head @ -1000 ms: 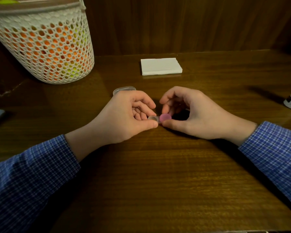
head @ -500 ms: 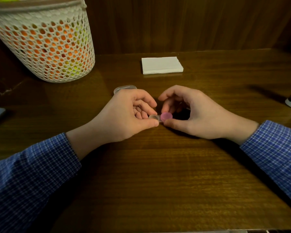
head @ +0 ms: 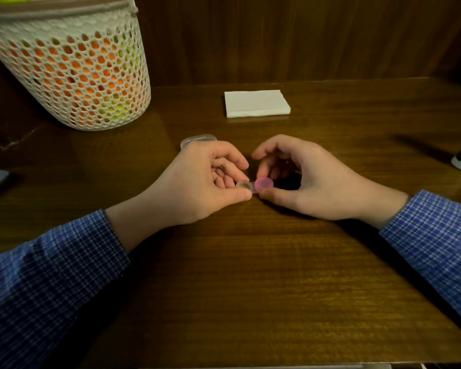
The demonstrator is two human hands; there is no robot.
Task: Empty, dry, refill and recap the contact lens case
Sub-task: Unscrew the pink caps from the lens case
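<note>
A contact lens case [head: 253, 185] sits low over the wooden surface [head: 250, 275], pinched in the left hand [head: 197, 182]; the right hand [head: 298, 179] grips its pink cap [head: 264, 183]. The other well looks uncapped; folded tissue [head: 256, 103] waits untouched beyond, suggesting an early stage.

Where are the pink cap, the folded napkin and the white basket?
pink cap [head: 264, 183], head view, on its flat top.
folded napkin [head: 256, 103], head view, on the middle of its top face.
white basket [head: 72, 75], head view, on its mesh wall.
</note>
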